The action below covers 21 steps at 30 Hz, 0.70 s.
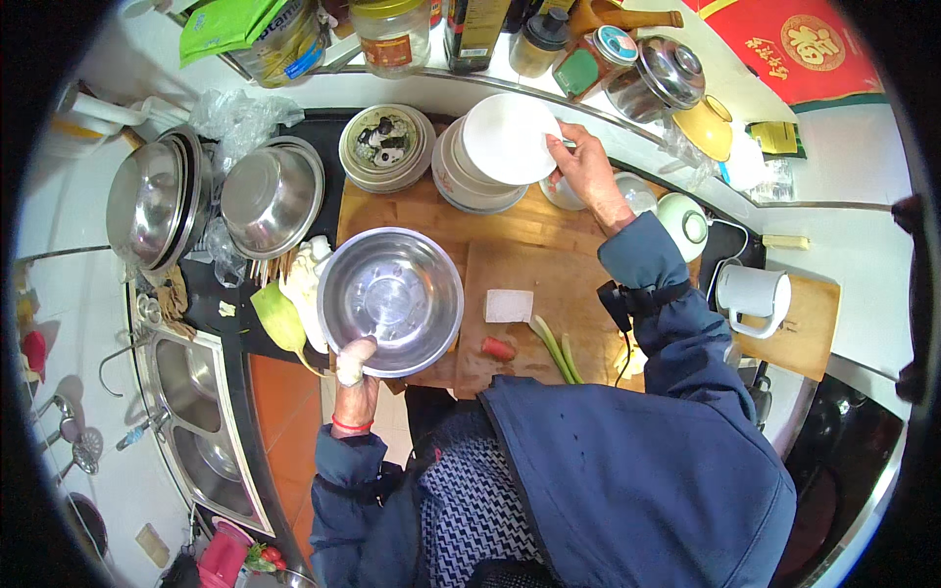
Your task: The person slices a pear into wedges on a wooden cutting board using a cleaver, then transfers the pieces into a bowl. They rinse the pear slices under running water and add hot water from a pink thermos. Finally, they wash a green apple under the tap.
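My left hand (356,370) grips the near rim of a stainless steel bowl (391,294), thumb inside; the bowl holds no food. My right hand (584,163) pinches the right edge of a white plate (511,138) over a stack of dishes (479,192). Whether the plate rests on the stack or is raised, I cannot tell. On the wooden cutting board (514,257) before me lie a white block (509,306), probably tofu, a reddish piece of food (498,348) and green stalks (553,349), apparently scallion.
Upturned steel basins (266,195) and a plate stack with a panda picture (384,147) stand behind. A green-yellow gourd or radish (279,316) lies left of the bowl. The double sink (187,389) is at left, a white electric kettle (751,298) at right. Jars (390,44) line the back shelf.
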Tool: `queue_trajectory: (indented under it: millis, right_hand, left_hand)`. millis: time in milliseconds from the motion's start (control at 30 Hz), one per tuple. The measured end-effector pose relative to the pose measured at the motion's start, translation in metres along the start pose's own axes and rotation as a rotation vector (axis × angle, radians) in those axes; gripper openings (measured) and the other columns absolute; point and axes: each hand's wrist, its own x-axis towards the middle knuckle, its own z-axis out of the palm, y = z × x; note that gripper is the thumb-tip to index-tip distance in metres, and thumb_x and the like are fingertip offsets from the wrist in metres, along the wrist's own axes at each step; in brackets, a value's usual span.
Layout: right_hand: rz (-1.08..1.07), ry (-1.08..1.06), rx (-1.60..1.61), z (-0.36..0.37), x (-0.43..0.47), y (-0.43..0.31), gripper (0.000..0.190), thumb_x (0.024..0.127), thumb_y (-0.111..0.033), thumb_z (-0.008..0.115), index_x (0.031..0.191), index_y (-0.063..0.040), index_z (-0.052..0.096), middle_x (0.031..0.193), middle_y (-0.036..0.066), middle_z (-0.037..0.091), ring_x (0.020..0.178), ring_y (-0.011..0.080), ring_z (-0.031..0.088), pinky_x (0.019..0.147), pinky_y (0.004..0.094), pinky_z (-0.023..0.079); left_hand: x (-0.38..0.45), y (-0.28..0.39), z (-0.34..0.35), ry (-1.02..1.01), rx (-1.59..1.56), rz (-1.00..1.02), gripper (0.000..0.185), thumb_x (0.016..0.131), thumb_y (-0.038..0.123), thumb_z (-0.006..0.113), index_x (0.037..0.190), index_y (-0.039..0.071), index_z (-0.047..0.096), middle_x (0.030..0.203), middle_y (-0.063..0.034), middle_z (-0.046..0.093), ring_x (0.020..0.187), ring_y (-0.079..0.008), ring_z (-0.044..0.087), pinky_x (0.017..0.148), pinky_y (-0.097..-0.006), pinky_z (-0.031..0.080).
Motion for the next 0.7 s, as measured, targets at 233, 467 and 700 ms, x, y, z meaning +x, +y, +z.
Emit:
queue_trajectory:
  millis: [233,467,700]
  right_hand:
    - [-0.320,0.018,-0.293,-0.011,-0.033,-0.046,0.056,0.095,-0.024,0.077,0.145,-0.005,0.059,0.123,0.015,0.063,0.080,0.0224,0.069,0.070,0.0350,0.059]
    - [-0.568,-0.895,-0.350,0.042,-0.143,-0.054,0.045,0.090,-0.026,0.077,0.131,-0.015,0.062,0.136,0.012,0.059,0.110,0.0355,0.067,0.084,0.0455,0.059]
    - [0.246,-0.476,0.626,0.026,-0.129,-0.032,0.019,0.108,-0.028,0.061,0.110,-0.010,0.061,0.094,0.008,0.066,0.071,0.0188,0.066,0.058,0.0320,0.052]
  left_hand:
    - [0.001,0.019,0.018,-0.003,0.005,-0.005,0.061,0.090,0.015,0.068,0.148,0.004,0.049,0.139,-0.0095,0.060,0.127,-0.0253,0.061,0.112,-0.0438,0.050]
    - [0.009,0.018,0.057,-0.127,0.000,-0.020,0.083,0.091,0.026,0.071,0.161,0.007,0.032,0.158,-0.0155,0.046,0.143,-0.0347,0.050,0.118,-0.0546,0.047]
    - [0.002,0.035,0.054,-0.510,0.019,-0.159,0.090,0.097,0.050,0.060,0.168,0.011,0.020,0.153,-0.0294,0.048,0.135,-0.0490,0.056,0.103,-0.0580,0.057]
